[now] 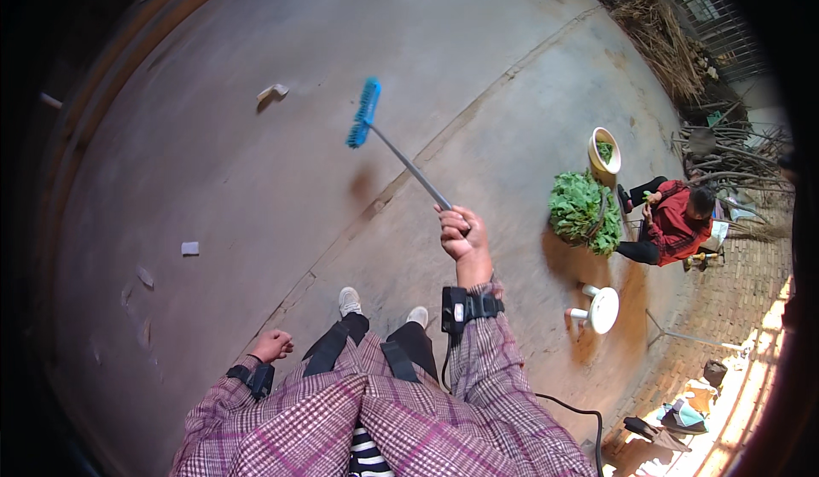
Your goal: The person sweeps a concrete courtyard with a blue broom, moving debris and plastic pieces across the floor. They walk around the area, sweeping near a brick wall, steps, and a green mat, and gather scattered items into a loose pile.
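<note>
My right hand [462, 232] grips the grey handle [413, 168] of a long-handled scrubbing brush. The handle runs up and to the left to a blue brush head [366, 113] with teal bristles. A blurred dark patch on the concrete below the head looks like its shadow, so the head seems raised off the floor. Low on the left, my left hand [274, 346] hangs at my side with its fingers curled and nothing visible in it. Crumpled white scrap [272, 92] and a small white piece [190, 248] lie on the floor [269, 176] to the left.
To the right, a seated person in red [679, 221] handles greens. Nearby stand a heaped basket of leafy greens [583, 211], a cream basin [613, 160] and a white stool [603, 310]. Branches [729, 150] and dry stalks [665, 42] line the far right; several clear scraps [146, 277] lie left.
</note>
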`<state>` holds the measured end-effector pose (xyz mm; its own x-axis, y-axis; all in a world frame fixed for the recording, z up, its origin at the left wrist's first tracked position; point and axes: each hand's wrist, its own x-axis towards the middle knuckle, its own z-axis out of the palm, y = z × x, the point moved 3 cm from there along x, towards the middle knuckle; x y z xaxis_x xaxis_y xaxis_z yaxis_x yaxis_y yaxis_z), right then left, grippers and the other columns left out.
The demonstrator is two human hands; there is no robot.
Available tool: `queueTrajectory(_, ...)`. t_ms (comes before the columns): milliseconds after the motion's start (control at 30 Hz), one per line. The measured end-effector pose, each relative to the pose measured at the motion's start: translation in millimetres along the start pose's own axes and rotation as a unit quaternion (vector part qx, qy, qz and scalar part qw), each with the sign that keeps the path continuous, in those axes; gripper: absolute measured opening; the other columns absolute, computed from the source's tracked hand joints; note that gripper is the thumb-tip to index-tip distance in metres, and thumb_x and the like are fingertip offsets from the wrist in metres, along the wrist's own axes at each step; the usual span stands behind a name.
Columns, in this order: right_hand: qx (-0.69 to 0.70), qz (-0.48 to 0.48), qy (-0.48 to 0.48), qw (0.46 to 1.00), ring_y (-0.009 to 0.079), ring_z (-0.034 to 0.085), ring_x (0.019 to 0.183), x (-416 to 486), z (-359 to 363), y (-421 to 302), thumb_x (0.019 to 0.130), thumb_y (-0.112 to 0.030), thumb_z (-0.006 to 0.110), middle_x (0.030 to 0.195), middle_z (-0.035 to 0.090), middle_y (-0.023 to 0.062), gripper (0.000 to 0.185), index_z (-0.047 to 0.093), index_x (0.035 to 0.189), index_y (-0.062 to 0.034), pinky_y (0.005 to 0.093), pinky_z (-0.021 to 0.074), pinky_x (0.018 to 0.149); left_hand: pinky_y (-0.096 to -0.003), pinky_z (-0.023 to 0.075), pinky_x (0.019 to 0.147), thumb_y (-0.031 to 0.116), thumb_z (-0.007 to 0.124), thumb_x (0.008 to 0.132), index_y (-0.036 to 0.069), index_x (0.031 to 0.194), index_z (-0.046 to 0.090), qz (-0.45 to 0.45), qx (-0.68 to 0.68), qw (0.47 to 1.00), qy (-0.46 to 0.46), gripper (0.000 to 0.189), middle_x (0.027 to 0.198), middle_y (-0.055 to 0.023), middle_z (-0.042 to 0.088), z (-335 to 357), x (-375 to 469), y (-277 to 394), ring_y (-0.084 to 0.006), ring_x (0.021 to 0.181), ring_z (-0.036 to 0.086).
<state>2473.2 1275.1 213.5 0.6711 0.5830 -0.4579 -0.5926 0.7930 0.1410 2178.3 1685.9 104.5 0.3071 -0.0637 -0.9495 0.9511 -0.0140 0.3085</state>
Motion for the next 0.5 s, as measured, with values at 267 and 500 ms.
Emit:
queueTrajectory(267, -0.261, -0.159, 0.328, 0.894, 0.0063, 0.036, 0.042, -55, -56, -65, 0.078, -0.007, 0.042, 0.054, 0.037, -0.0016, 0.013, 0.038, 0.066, -0.009, 0.0182, 0.0218, 0.032, -0.0228, 0.0427, 0.047, 0.017, 0.05, 0.081, 0.004, 0.082, 0.051, -0.034, -0.014, 0.999, 0.038, 0.013, 0.069, -0.005, 0.056, 28, 6, 26, -0.0133, 0.06, 0.056)
queueTrajectory(500, -0.331, -0.028, 0.348, 0.877, 0.0094, 0.039, 0.045, 15, -69, -97, 0.078, -0.006, 0.034, 0.056, 0.04, 0.0008, 0.011, 0.039, 0.068, -0.0086, 0.0182, 0.0208, 0.031, -0.0226, 0.0428, 0.049, 0.016, 0.05, 0.081, 0.004, 0.083, 0.052, -0.002, 0.033, 0.998, 0.045, 0.012, 0.073, -0.0061, 0.057, 126, -21, 76, -0.0132, 0.062, 0.056)
